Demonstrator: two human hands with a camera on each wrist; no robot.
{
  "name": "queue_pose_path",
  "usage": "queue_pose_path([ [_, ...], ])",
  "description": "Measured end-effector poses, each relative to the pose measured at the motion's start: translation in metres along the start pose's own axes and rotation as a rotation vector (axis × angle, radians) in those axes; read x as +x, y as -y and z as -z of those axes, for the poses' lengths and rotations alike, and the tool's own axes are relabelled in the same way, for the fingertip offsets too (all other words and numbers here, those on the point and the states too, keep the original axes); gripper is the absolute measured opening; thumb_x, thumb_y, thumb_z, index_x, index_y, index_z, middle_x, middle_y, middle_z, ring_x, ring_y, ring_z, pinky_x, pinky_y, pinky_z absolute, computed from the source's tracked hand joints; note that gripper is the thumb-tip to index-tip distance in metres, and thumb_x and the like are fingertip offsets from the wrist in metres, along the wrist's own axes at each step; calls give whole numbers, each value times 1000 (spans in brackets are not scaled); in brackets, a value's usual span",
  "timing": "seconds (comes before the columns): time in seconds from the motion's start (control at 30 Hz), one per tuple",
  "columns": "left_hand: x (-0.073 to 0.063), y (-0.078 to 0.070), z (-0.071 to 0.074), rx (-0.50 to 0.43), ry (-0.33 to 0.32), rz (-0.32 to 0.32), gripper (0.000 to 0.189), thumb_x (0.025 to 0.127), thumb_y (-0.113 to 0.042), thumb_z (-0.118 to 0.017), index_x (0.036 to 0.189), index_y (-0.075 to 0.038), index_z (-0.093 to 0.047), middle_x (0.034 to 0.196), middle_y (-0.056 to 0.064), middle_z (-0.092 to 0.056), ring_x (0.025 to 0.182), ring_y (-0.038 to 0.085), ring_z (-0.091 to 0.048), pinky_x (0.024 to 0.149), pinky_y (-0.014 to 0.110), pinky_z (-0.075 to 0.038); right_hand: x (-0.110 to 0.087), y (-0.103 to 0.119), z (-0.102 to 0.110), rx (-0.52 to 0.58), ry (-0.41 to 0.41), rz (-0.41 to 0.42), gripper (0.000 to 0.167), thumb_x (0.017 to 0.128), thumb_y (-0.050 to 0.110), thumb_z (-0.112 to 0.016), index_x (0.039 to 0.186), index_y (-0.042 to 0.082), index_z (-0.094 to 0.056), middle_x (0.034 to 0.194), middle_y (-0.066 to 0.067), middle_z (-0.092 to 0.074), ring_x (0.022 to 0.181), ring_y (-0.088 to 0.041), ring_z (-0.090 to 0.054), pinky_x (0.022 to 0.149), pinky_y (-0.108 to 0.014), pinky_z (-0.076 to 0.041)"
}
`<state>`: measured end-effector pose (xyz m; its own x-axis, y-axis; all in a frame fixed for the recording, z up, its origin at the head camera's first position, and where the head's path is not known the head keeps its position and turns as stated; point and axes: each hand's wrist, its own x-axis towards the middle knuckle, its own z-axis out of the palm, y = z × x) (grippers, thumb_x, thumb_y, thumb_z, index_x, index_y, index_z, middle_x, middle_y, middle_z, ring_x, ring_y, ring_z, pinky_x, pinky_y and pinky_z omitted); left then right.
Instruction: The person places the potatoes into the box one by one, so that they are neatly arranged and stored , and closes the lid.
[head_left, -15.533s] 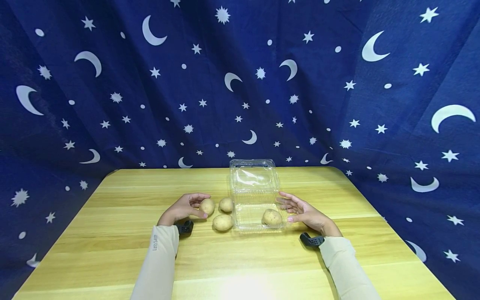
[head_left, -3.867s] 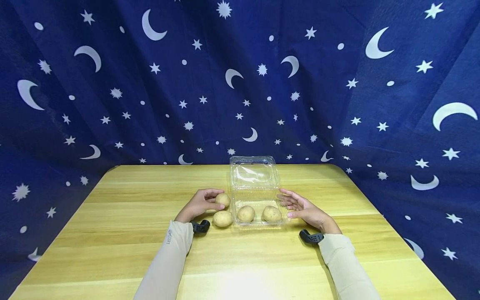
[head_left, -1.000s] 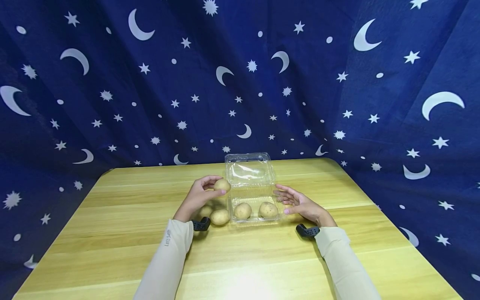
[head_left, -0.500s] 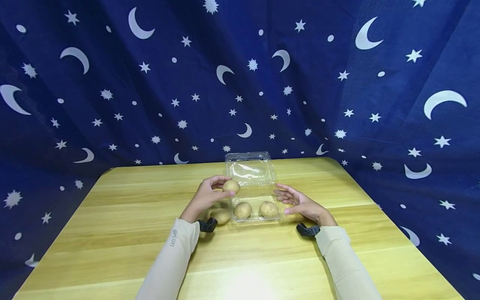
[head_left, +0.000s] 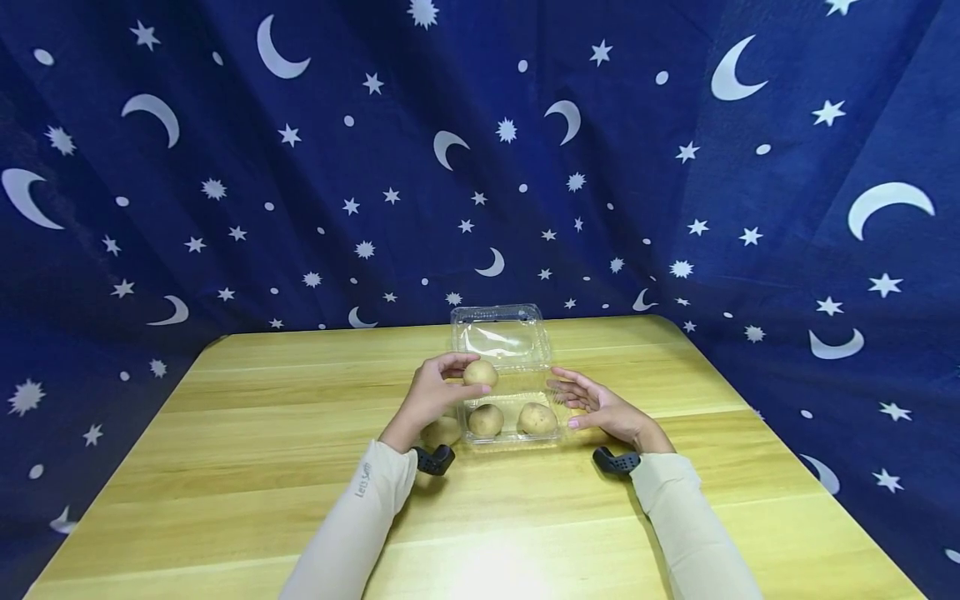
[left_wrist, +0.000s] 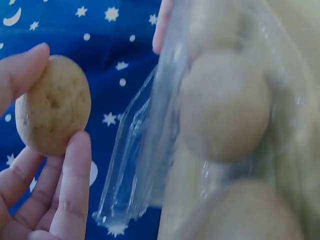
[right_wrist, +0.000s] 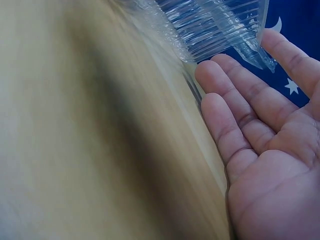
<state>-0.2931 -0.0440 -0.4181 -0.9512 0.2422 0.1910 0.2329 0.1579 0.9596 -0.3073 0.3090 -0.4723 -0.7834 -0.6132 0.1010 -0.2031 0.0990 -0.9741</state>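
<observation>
My left hand pinches a potato between thumb and fingers, raised over the rear left part of a clear plastic clamshell box. In the left wrist view the held potato shows small dark eyes. Two potatoes sit inside the box, a left one and a right one. Another potato lies on the table left of the box, partly hidden by my left wrist. My right hand is at the box's right side, fingers extended, holding nothing; whether it touches the wall I cannot tell.
The box's lid stands open toward the back of the wooden table. A blue curtain with moons and stars hangs behind the table. Black wrist bands are on both arms.
Over the last second my left hand has carried the potato rightward, from beside the box to over it. Earlier, a second potato was set in the box. My right hand stays in place.
</observation>
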Motion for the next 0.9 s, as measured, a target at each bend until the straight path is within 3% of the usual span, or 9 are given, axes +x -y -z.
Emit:
queue_pose_path([
  [0.67, 4, 0, -32, -13, -25, -12, 57, 83, -9, -93, 134, 2, -72, 120, 13, -77, 110, 26, -70, 96, 35, -59, 0, 2, -1, -5, -6, -6, 95, 95, 3, -78, 169, -5, -19, 171, -36, -22, 140, -18, -50, 113, -23, -44],
  [0.9, 5, -2, -42, -68, -19, 16, 57, 82, -6, -92, 135, 3, -71, 121, 15, -77, 112, 29, -71, 94, 34, -60, 0, 1, -1, -10, -10, -13, 96, 95, 4, -79, 169, -5, -19, 170, -37, -24, 140, -20, -49, 112, -23, -43],
])
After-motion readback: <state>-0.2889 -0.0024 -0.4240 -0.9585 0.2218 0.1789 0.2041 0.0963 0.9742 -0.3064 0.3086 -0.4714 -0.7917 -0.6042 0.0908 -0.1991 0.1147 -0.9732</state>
